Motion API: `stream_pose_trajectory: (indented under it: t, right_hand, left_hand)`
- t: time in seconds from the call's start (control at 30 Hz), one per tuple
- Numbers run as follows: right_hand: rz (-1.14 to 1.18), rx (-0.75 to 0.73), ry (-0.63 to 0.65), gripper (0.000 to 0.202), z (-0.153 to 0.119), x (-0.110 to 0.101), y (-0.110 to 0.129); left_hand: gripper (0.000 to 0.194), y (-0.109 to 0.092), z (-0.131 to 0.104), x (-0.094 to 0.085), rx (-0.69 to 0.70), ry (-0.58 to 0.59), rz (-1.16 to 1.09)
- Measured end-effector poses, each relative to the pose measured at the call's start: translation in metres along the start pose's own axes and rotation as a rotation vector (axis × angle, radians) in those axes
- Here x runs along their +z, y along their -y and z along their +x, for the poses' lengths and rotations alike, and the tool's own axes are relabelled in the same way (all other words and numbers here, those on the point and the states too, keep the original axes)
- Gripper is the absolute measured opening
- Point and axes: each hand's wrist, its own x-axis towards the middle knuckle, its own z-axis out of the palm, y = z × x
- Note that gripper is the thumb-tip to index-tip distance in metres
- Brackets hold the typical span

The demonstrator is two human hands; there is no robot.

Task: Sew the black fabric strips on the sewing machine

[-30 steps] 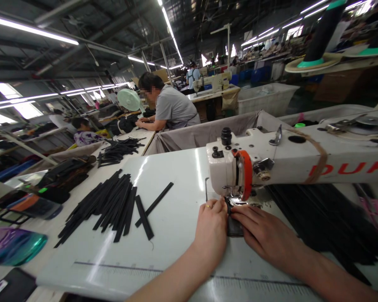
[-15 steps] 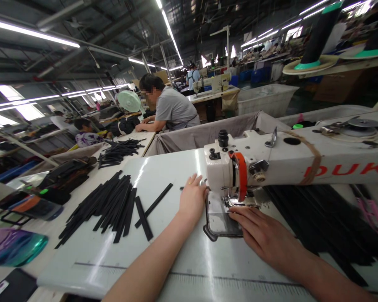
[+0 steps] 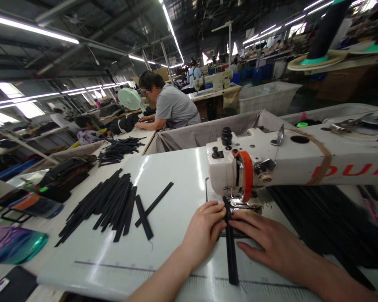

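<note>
Table (image 3: 164,260): pale, glossy, under both hands. Ruler scale (image 3: 138,270) along its near edge, passing below the left hand; its numerals are too small to read.

Sewing machine (image 3: 290,155): white, head just beyond the fingertips, arm running off rightward beyond the right hand. Red capitals on the arm read "DU", then a third letter cut by the view edge. Orange band (image 3: 247,176) on the head, just beyond the right hand.

Dark strips (image 3: 327,222): large heap, beyond and to the right of the right hand. Pink tool (image 3: 373,207) at their far right, blurred.

Pile of black strips (image 3: 110,205): well to the left of the left hand. Two loose strips (image 3: 144,216) lie crossed between pile and hand.

Right hand (image 3: 264,235): fingers slightly spread, thumb apart from them, tips at the right edge of the black strip (image 3: 231,256).

Left hand (image 3: 204,230): fingers bent and close together, tips at the strip's left edge; cannot tell whether it pinches. Ring (image 3: 200,210) on one finger.

Black strip: lengthwise between the hands, far end at the machine's needle area, near end over the ruler scale.
</note>
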Motion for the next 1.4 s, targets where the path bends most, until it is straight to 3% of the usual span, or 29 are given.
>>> stream_pose_trajectory:
  t: [0.13,0.6,1.13,1.4]
  right_hand:
    - [-0.016,0.026,-0.065,0.035,-0.001,0.002,-0.001]
    - [-0.031,0.053,-0.070,0.034,0.003,0.000,0.001]
    - [-0.002,0.045,-0.078,0.033,0.003,-0.004,0.002]
    - [0.165,-0.079,-0.042,0.015,0.001,-0.012,0.001]
  left_hand:
    - [0.030,-0.004,0.001,0.009,-0.041,-0.060,0.079]
    - [0.029,-0.011,0.005,0.022,-0.082,-0.128,0.156]
    - [0.026,-0.015,0.009,0.017,-0.112,-0.078,0.192]
    - [0.023,-0.014,0.009,0.017,-0.119,-0.083,0.179]
